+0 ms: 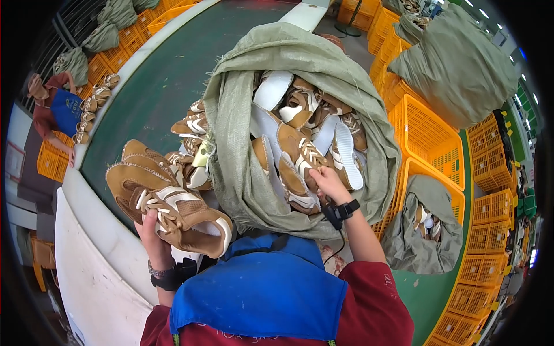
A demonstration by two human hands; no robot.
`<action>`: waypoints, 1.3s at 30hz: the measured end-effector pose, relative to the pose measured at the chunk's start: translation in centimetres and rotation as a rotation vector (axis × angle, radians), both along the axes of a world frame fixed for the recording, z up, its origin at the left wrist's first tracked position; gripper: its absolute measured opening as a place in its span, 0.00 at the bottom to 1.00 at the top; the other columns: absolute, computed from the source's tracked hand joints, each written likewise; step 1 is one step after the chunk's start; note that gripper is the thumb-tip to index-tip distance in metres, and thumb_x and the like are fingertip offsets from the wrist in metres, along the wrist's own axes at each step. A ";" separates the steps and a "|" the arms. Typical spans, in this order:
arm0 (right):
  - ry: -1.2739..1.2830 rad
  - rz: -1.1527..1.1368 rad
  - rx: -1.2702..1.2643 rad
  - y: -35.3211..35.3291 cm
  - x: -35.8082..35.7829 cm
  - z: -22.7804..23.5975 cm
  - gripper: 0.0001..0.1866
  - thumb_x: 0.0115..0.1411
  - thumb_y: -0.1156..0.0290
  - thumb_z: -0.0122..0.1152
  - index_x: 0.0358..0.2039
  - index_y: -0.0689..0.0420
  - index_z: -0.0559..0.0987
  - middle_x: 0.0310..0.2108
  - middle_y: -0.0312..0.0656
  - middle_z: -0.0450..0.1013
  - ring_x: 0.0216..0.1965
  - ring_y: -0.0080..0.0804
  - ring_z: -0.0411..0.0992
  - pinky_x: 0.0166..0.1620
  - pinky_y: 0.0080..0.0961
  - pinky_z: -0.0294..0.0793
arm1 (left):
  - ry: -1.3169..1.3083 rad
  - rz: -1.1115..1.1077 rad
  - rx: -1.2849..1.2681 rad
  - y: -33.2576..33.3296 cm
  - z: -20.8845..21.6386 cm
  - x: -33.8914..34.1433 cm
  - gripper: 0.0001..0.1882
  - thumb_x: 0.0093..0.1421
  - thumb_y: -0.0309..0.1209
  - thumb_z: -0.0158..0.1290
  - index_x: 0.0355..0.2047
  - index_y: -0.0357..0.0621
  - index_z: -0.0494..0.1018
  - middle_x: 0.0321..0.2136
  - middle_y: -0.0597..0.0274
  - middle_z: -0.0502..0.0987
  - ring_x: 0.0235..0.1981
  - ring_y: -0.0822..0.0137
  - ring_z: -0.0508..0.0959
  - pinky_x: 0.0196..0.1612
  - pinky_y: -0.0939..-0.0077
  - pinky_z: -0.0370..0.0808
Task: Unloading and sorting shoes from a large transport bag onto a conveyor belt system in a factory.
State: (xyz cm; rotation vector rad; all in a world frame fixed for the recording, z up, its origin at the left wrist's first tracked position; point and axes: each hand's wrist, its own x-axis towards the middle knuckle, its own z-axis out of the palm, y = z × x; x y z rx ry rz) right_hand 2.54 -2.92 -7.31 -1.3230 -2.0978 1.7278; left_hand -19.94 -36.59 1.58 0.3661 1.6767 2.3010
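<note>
My left hand [153, 241] is closed around a stack of brown shoe uppers [183, 212] with white trim and pale laces, held at the left above the belt's edge. My right hand [330, 183] reaches into a large grey-green woven sack [238, 179] in front of me. Its fingers are closed on the edge of a brown laced shoe upper [299, 151]; the fingertips are partly hidden. Around it in the sack lie more brown uppers and several white sole-shaped pieces [346, 158]. More uppers [193, 126] lie on the belt, left of the sack.
A green conveyor belt [156, 75] with a pale rim runs along the left. Across it stands a person in a blue apron [66, 109], beside a row of shoes [88, 109]. Orange crates [430, 135] and a smaller sack [404, 245] stand at my right.
</note>
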 end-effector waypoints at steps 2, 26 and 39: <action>-0.262 0.204 0.506 1.2 0.1 1.4 0.27 0.54 0.50 0.52 0.23 0.68 0.76 0.21 0.55 0.73 0.20 0.43 0.73 0.27 0.35 0.72 | 0.017 0.000 0.012 0.3 0.0 0.2 0.28 0.53 0.33 0.50 0.53 0.37 0.58 0.47 0.57 0.67 0.47 0.65 0.68 0.50 0.71 0.65; -0.608 0.011 0.305 24.6 1.6 -5.9 0.50 0.38 0.39 0.63 0.53 0.67 0.64 0.50 0.52 0.65 0.48 0.42 0.65 0.47 0.31 0.66 | -0.046 0.256 -0.083 -2.0 -0.4 2.5 0.27 0.55 0.36 0.46 0.54 0.37 0.57 0.47 0.56 0.66 0.46 0.65 0.69 0.49 0.69 0.66; 0.440 -0.157 -0.077 13.5 12.6 9.1 0.22 0.49 0.76 0.58 0.45 0.67 0.68 0.40 0.42 0.72 0.39 0.25 0.71 0.44 0.21 0.69 | -0.049 0.065 -0.019 -0.1 -0.6 0.0 0.29 0.55 0.37 0.47 0.54 0.37 0.57 0.47 0.56 0.66 0.48 0.64 0.67 0.51 0.69 0.65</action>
